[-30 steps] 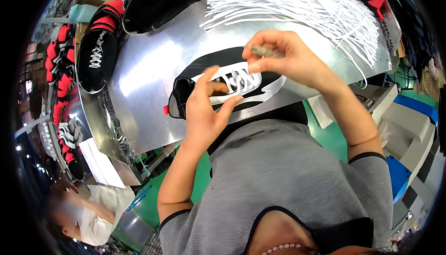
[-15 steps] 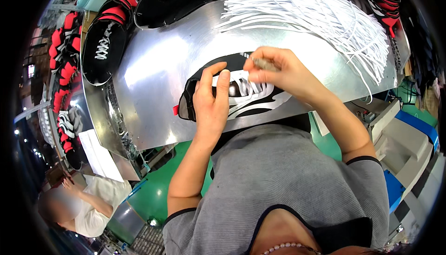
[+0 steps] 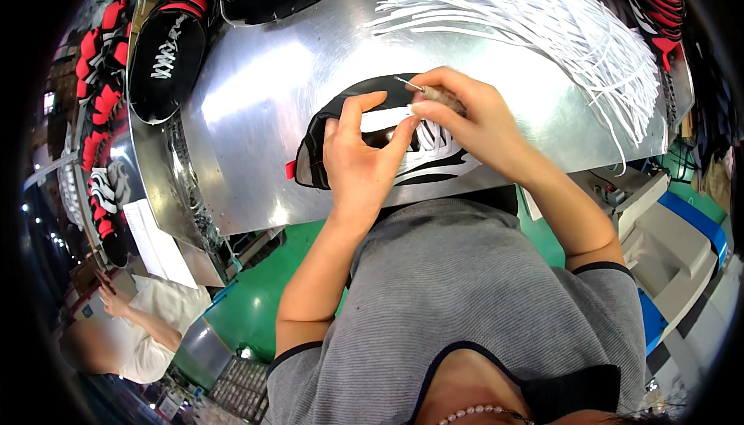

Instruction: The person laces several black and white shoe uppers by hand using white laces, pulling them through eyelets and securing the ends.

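While a person in a white top [image 3: 147,332] sits far to the left of the shoe upper [image 3: 403,142], a laced black shoe [image 3: 167,45] lies on the counter [image 3: 256,99] up to its left. That black-and-white upper rests at the counter's near edge. On its left part the left hand [image 3: 360,165] presses, its grip clamped on the upper. Above its laces the right hand [image 3: 473,119] pinches a thin tool [image 3: 422,90], grip together. Right of the upper spreads a heap of white laces [image 3: 542,22].

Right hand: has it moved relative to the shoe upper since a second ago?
Yes. The right hand came down from beyond the shoe upper onto its white laces.
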`<state>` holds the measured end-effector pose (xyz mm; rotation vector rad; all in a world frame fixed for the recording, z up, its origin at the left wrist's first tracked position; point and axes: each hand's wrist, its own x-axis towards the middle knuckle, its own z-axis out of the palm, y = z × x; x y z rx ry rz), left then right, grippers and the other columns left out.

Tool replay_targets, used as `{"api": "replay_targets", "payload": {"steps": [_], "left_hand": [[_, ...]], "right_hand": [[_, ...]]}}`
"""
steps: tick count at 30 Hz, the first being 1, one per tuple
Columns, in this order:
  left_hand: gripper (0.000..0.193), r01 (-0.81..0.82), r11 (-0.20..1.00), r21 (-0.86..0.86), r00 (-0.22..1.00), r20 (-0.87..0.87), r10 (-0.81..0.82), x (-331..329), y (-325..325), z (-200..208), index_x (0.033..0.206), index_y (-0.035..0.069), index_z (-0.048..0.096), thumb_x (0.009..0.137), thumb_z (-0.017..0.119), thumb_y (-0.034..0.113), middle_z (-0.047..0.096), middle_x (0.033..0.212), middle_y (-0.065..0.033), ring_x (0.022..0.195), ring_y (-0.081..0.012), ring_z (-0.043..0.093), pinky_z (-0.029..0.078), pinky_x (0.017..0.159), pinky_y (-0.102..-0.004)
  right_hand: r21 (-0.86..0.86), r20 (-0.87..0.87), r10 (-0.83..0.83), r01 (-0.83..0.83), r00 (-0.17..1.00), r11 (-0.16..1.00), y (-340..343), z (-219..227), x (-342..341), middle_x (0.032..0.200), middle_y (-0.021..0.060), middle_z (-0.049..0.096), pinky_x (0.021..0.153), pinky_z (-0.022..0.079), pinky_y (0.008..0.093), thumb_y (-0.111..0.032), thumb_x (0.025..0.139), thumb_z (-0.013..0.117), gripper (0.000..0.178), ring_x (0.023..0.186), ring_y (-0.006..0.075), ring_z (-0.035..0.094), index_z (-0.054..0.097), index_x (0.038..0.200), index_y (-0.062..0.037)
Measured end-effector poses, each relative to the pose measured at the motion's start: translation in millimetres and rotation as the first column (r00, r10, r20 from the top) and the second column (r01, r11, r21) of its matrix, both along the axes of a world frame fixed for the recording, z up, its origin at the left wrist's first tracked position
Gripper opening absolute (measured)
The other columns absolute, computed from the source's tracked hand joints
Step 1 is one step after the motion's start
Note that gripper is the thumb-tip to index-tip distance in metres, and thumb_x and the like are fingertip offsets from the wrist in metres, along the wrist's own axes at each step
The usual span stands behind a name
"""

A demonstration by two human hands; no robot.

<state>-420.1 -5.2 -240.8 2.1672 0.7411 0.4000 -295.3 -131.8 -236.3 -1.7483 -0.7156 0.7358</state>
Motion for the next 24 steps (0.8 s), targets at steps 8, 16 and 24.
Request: {"api": "replay_targets", "payload": {"steps": [8,16,24], "left_hand": [[0.042,-0.005,1.0,0.023,0.999,-0.045,0.006,1,-4,2,0.112,0.005,0.064,0.076,0.081,0.016,0.068,0.106,-0.0095,0.098,-0.0238,0.058,0.046,0.09,-0.035],[0.034,0.019,1.0,0.008,0.992,0.127,-0.02,-3,-1,-12,0.111,0.005,0.065,0.079,0.074,0.008,0.071,0.103,-0.0075,0.083,-0.0254,0.061,0.048,0.078,-0.0371],[0.034,0.0,0.977,-0.213,0.999,0.051,0.011,-7,-3,0,0.123,-0.001,0.061,0.09,0.06,-0.002,0.066,0.108,-0.0017,0.077,-0.0037,0.055,0.044,0.067,-0.0191]], "right_hand": [[-0.134,0.188,0.124,-0.099,0.974,0.986,-25,7,1,0.084,0.0111,0.065,0.062,0.049,0.0367,-0.017,0.095,0.061,0.014,0.071,0.0273,0.064,0.056,0.096,-0.0034],[-0.171,0.578,0.279,-0.22,0.767,0.96,-6,-10,6,0.082,0.0111,0.062,0.059,0.048,0.04,-0.012,0.09,0.063,0.012,0.07,0.0328,0.063,0.055,0.092,-0.0037],[-0.157,0.53,0.242,-0.187,0.812,0.97,27,-37,-13,0.087,0.0131,0.062,0.061,0.05,0.0431,-0.012,0.089,0.062,0.014,0.077,0.0348,0.064,0.053,0.094,-0.003]]}}
